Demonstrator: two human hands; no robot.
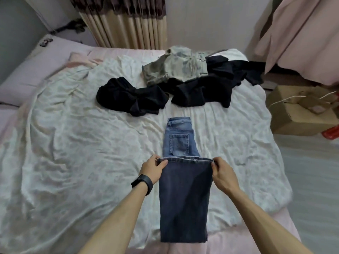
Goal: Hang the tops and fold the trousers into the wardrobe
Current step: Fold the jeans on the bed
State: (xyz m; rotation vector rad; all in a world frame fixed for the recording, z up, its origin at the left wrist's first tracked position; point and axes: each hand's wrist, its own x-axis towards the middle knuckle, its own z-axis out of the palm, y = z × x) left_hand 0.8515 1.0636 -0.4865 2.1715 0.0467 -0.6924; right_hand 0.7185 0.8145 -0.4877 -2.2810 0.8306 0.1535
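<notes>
Pinching the jeans (183, 198) hem at either corner, the left hand (152, 169) and right hand (222, 176) fingers apparently carry it toward the waistband beyond, halving the length.

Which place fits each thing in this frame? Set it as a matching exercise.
Things:
1 blue jeans
2 pale garment
3 cardboard box
4 black wristband

Places:
A worn on the left arm
B beside the bed, at right
C hem pinched by left hand and right hand
D far end of the bed

Pairs: 1-C, 2-D, 3-B, 4-A
</notes>
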